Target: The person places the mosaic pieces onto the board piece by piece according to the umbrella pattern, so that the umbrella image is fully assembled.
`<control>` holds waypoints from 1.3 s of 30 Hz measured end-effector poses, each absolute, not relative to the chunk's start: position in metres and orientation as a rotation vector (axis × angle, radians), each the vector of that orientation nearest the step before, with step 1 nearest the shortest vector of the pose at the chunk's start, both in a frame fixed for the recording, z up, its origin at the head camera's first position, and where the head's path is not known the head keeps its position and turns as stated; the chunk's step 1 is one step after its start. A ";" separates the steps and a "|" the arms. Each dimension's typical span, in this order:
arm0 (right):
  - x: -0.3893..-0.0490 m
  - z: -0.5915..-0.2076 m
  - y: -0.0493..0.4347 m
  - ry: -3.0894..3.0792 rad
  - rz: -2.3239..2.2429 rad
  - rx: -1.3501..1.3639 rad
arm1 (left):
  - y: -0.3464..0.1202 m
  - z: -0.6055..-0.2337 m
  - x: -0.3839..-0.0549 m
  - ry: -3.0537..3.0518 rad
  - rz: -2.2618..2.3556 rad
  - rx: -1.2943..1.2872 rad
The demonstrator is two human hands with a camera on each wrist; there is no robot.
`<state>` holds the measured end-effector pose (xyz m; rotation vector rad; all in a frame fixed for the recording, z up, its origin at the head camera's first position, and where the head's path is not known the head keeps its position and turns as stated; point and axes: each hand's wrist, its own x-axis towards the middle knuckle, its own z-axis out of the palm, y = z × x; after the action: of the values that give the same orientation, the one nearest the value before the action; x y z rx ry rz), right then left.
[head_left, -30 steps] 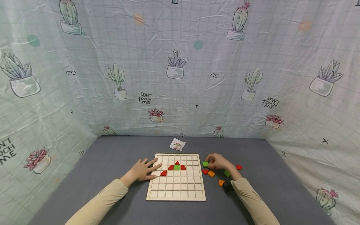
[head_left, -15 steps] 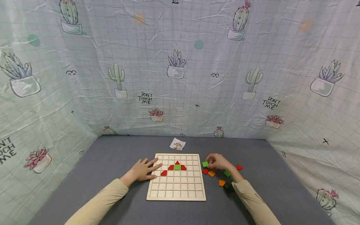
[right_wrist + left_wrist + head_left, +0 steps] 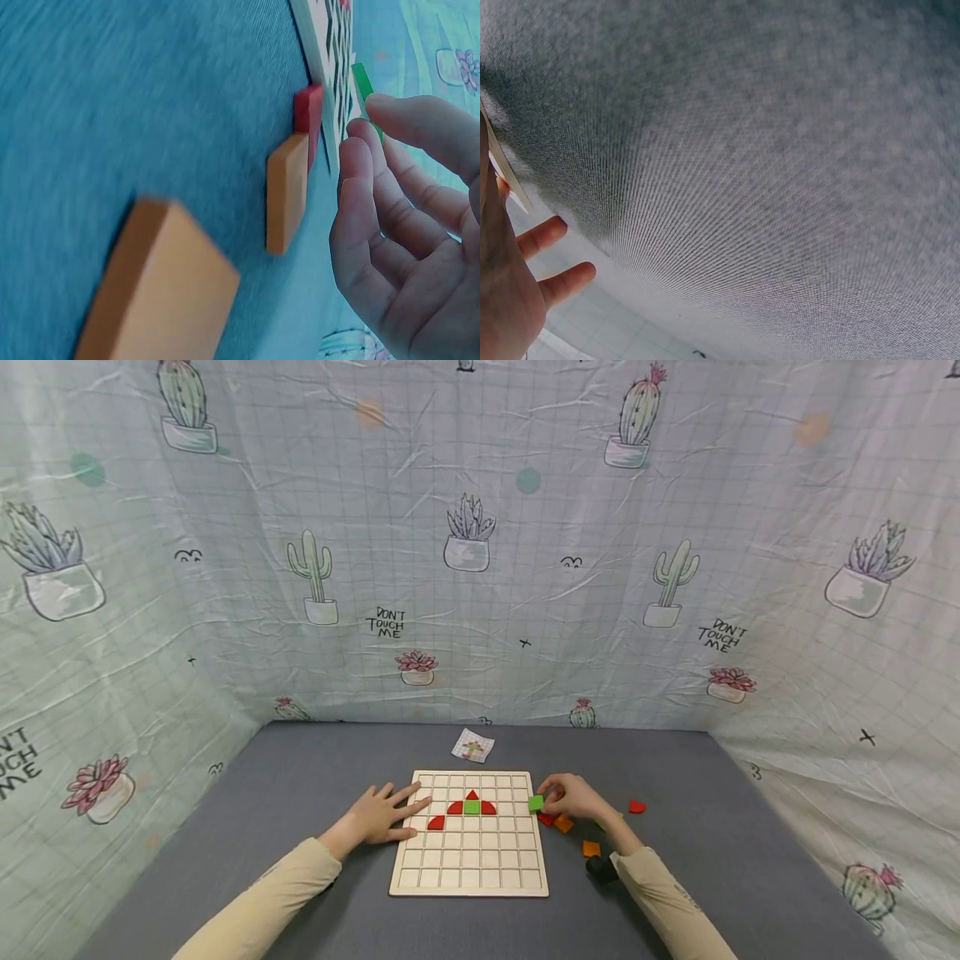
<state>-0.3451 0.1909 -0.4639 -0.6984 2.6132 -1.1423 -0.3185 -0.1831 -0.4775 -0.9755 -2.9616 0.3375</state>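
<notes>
Between thumb and fingers, my right hand (image 3: 572,797) pinches a green square tile (image 3: 536,803) at the right edge of the wooden grid board (image 3: 470,864). The right wrist view shows the same green tile (image 3: 363,84) edge-on, raised off the table. My left hand (image 3: 378,814) lies with spread fingers on the board's left edge. On the board, another green square (image 3: 472,807) has a red triangle (image 3: 472,795) above it and red quarter-round tiles (image 3: 455,808) on both sides. One more red quarter-round (image 3: 436,822) sits lower left.
Below my right hand lie a red tile (image 3: 546,819) and an orange tile (image 3: 564,824); another orange tile (image 3: 591,849) is nearer the front. A red tile (image 3: 637,807) lies farther right. Behind the board is a small paper card (image 3: 473,746) with a printed coloured pattern.
My right hand has lifted the green square tile and carried it slightly left, from the table to the board's right edge. The left hand has stayed put.
</notes>
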 end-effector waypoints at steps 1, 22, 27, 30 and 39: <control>-0.344 -0.464 0.189 2.613 -1.147 -0.700 | -0.183 -0.478 -0.318 -2.959 0.336 -0.978; -0.334 -0.464 0.139 2.548 -1.182 -0.742 | -0.185 -0.478 -0.317 -2.924 0.377 -0.988; -0.332 -0.465 0.127 2.523 -1.234 -0.706 | -0.185 -0.478 -0.318 -2.913 0.375 -0.991; -0.332 -0.467 0.120 2.494 -1.262 -0.698 | -0.185 -0.479 -0.319 -2.911 0.372 -0.990; -0.330 -0.467 0.099 2.487 -1.288 -0.723 | -0.185 -0.481 -0.322 -2.917 0.411 -0.974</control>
<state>-0.3302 0.0995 -0.4672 -0.7225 2.4869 -1.2882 -0.3220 -0.1849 -0.4811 -0.9741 -2.9169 0.4113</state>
